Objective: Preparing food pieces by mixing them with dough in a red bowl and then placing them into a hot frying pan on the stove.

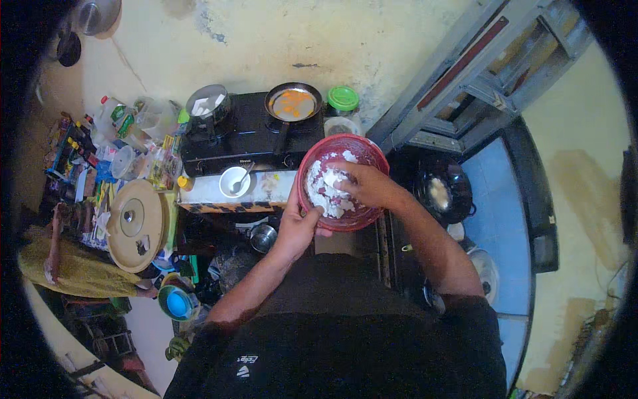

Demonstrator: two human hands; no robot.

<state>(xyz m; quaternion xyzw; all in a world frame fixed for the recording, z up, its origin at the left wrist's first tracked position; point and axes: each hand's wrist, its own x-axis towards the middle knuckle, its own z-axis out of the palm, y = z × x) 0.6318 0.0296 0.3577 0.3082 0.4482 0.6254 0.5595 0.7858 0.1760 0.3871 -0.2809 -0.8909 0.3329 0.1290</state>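
A red plastic bowl is held up in front of my body, beyond the counter's front edge. Its inner wall is smeared white, and white floury clumps lie at its bottom. My left hand grips the near left rim, thumb over the edge and fingers underneath. Reaching into the bowl from the right, my right hand has its fingers and thumb around a white lump. Parts of the fingertips are hidden by the powder.
Behind the bowl, a black gas stove carries a frying pan with orange pieces and a lidded pot. A white bowl with a spoon stands on the tiled ledge. At right is a black wok; a person is at far left.
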